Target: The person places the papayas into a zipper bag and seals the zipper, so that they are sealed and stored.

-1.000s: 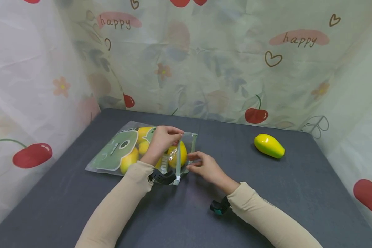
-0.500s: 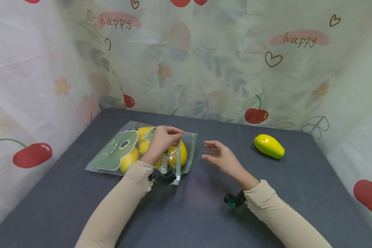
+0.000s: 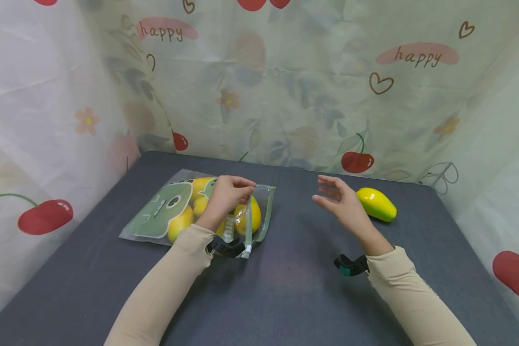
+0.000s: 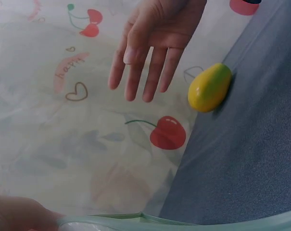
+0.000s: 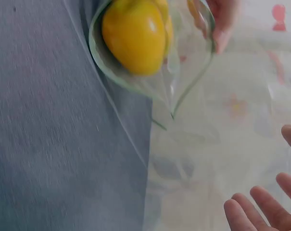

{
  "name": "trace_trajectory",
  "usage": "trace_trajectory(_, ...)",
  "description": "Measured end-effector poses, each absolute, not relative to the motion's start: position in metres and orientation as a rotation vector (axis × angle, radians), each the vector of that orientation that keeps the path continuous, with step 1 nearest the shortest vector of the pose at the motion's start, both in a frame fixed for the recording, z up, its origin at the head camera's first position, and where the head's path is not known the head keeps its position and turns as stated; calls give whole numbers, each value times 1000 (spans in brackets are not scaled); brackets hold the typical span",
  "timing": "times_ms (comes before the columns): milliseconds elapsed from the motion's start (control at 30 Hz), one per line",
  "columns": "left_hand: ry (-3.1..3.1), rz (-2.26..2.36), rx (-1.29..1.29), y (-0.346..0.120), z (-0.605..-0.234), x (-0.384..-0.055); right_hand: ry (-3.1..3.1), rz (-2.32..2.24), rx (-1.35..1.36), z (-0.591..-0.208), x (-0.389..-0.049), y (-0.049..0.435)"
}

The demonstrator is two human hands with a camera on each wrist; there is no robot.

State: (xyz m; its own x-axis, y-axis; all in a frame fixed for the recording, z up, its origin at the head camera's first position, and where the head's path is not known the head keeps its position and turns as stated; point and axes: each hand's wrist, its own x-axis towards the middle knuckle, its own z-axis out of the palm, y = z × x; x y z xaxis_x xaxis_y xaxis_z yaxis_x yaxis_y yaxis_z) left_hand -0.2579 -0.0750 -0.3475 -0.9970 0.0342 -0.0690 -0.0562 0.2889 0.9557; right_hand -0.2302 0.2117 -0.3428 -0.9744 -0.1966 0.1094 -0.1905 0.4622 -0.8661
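Observation:
My left hand (image 3: 227,197) pinches the upper edge of the mouth of a clear zip bag (image 3: 155,218) printed with a green cartoon face. Several yellow fruits lie inside it; one yellow fruit (image 5: 135,38) shows through the gaping mouth in the right wrist view. My right hand (image 3: 348,209) hovers over the table with fingers spread and nothing in them. Just beyond it lies a yellow-green papaya-like fruit (image 3: 377,204), partly covered by the hand in the head view. In the left wrist view, the same fruit (image 4: 210,88) is apart from the fingers.
A dark grey cloth-like surface covers the table (image 3: 277,298). Patterned curtains (image 3: 285,96) with cherries and hearts enclose the back and sides. A thin wire-like loop (image 3: 444,175) sits at the back right corner. Both wrists carry black straps.
My right hand has left the bag's mouth and moved right and away from me, up beside the papaya-like fruit. My left hand and the bag have stayed in place.

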Motion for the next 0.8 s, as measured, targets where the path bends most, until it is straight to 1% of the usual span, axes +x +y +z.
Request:
trace_trajectory(433,2468,1813,-28,-76,-348,-256,2886,-1680,-196,-345,-240,256)
trace_trajectory(800,2466,1820,-32,-76,-349,-256,2937,-1722,88,-351,-250,292)
